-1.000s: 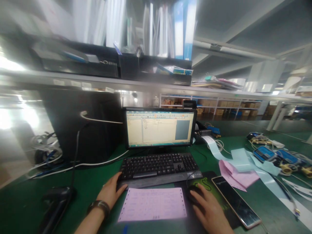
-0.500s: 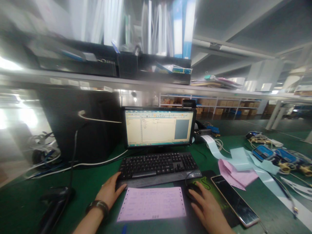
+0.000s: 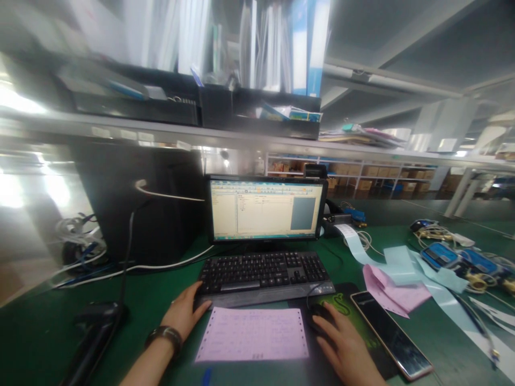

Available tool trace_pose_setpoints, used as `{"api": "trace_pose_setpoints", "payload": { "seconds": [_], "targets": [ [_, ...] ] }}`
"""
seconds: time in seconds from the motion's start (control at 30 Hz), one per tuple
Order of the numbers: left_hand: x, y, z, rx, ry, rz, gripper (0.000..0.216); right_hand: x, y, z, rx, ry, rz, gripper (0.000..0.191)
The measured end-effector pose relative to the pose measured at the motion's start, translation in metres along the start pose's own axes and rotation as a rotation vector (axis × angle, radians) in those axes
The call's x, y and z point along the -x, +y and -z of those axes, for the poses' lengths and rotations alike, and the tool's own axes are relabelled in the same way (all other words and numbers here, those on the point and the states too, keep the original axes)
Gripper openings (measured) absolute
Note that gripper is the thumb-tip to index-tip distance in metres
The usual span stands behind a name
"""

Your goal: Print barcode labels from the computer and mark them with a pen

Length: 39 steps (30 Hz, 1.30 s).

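Observation:
My left hand (image 3: 185, 311) rests at the left front corner of a black keyboard (image 3: 265, 273), fingers stretched and thumb apart, holding nothing. Over a dark computer mouse (image 3: 322, 316) lies my right hand (image 3: 340, 335), its fingers around the mouse on a black and green mouse pad (image 3: 356, 316). Between my hands a pink printed form (image 3: 252, 335) with punched edges lies flat in front of the keyboard. Behind the keyboard stands a lit monitor (image 3: 265, 209) showing a program window with a grey-blue panel at its right.
A smartphone (image 3: 390, 332) lies right of the mouse pad, near a folded pink paper (image 3: 394, 292) and pale blue label strips (image 3: 402, 262). Blue-cased devices (image 3: 440, 254) sit farther right. At left are a black handheld scanner (image 3: 96, 327) and a computer tower (image 3: 148, 214). A shelf (image 3: 249, 136) with folders hangs above.
The whole view has shifted slightly, so things appear a little farther right. Both hands keep their places at the keyboard and on the mouse.

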State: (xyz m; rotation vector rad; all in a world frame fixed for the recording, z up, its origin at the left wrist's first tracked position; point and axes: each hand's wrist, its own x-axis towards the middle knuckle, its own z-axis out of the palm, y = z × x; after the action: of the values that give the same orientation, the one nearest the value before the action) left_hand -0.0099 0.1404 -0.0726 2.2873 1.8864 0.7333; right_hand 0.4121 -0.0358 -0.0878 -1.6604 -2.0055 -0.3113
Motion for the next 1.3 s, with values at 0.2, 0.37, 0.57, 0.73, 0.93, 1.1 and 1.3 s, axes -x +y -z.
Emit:
{"api": "trace_pose_setpoints", "payload": {
  "seconds": [0.2, 0.37, 0.57, 0.73, 0.93, 1.1, 1.3],
  "targets": [
    [0.004, 0.011, 0.004, 0.027, 0.020, 0.014, 0.057, 0.002, 0.002, 0.000, 0.016, 0.012, 0.028, 0.045],
    [0.008, 0.015, 0.004, 0.039, 0.037, 0.017, 0.056, 0.004, 0.007, 0.002, -0.012, 0.099, 0.014, 0.062],
    [0.010, 0.017, 0.004, 0.038, 0.036, 0.020, 0.055, -0.030, -0.014, 0.029, -0.101, 0.174, 0.046, 0.053],
    [0.009, 0.019, 0.007, 0.041, 0.015, 0.009, 0.052, -0.105, -0.081, 0.028, -0.313, 0.011, 0.182, 0.030],
    [0.009, 0.021, 0.008, 0.019, -0.001, 0.010, 0.053, -0.196, -0.180, -0.042, -0.298, -0.174, 0.342, 0.023],
    [0.009, 0.019, 0.008, 0.005, -0.014, 0.008, 0.052, -0.228, -0.216, -0.079, -0.178, -0.202, 0.339, 0.017],
    [0.005, 0.015, 0.005, -0.001, -0.024, -0.003, 0.053, -0.227, -0.217, -0.070, -0.135, -0.193, 0.359, 0.022]
  ]
}}
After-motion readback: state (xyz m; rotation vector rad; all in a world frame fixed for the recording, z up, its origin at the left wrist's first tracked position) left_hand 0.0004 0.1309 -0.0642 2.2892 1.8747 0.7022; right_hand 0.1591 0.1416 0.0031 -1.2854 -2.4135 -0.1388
